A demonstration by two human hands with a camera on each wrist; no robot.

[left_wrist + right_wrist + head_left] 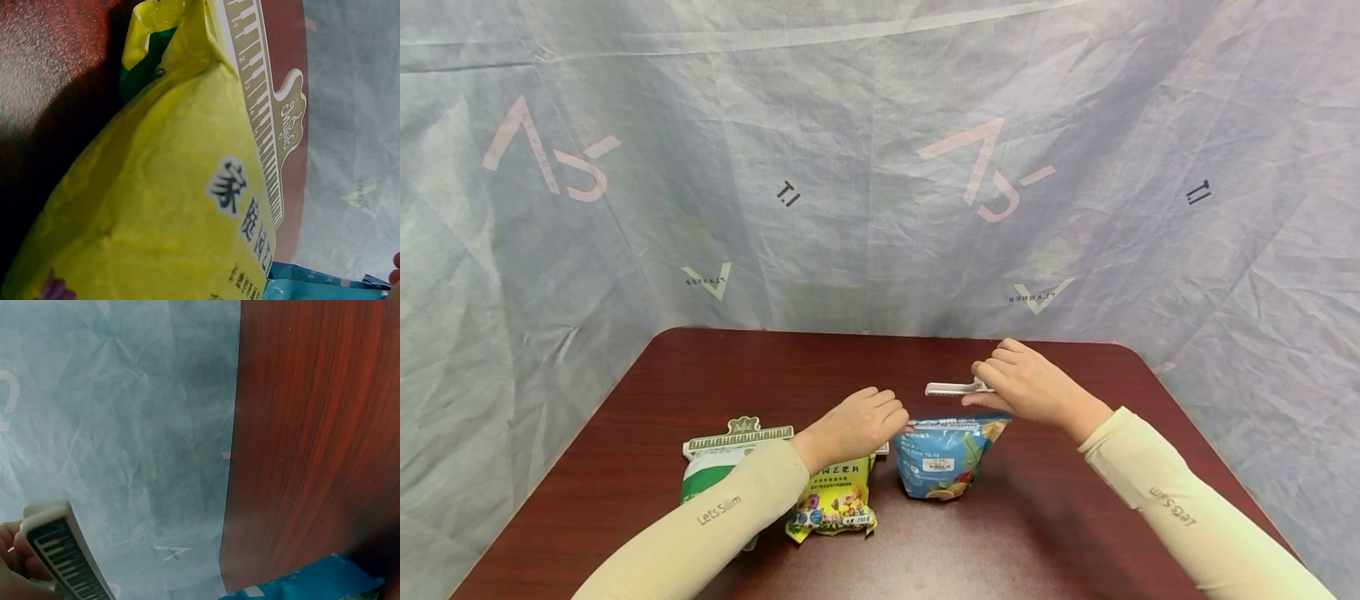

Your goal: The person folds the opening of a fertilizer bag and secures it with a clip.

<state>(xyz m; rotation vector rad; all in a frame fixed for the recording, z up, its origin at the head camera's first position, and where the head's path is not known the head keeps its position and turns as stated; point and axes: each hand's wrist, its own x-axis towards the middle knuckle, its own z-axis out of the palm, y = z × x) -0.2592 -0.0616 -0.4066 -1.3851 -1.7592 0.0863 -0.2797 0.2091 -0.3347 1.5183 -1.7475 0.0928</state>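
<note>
A blue snack bag (938, 465) stands on the table, its folded top edge running left to right. My left hand (859, 425) pinches the top left corner of this bag. Above its right end, my right hand (1030, 385) holds a white sealing clip (951, 388), which also shows with a piano-key pattern (65, 556) in the right wrist view. The clip is apart from the bag's edge. Below my left forearm lies a yellow bag (835, 500); a similar piano-key clip (253, 94) runs along its top in the left wrist view.
At the left, a green and white bag (703, 475) bears a piano-key clip (752, 437) along its top, partly hidden by my left sleeve. The dark red table (850, 367) ends at a grey cloth backdrop (865, 208).
</note>
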